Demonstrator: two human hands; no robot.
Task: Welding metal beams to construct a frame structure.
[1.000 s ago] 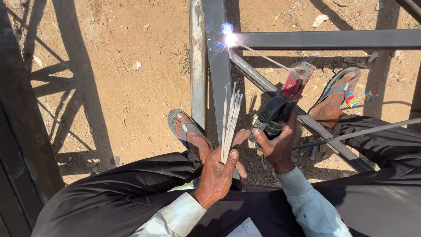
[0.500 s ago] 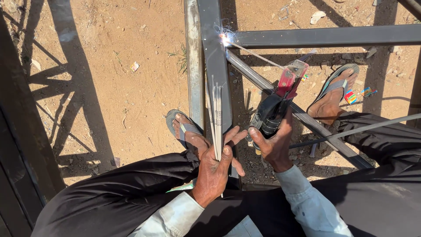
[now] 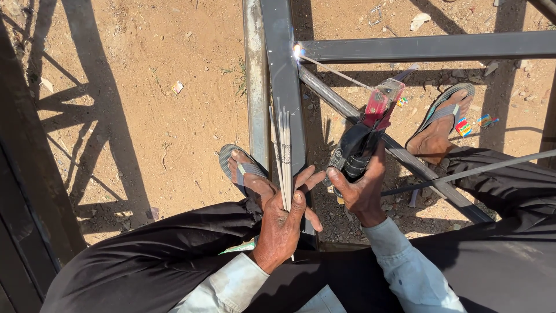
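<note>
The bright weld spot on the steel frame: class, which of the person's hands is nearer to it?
Right. The right hand grips the electrode holder, whose rod reaches the weld spot. The left hand sits lower, holding spare rods.

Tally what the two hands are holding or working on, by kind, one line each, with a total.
Electrode holder, in the right hand: 1
Bundle of spare welding rods, in the left hand: 1
Rod clamped in the holder, tip at the glowing joint: 1
Steel frame: 1
Total: 4

Left hand [image 3: 282, 223] half-closed with fingers spread, right hand [image 3: 362, 188] fisted
</note>
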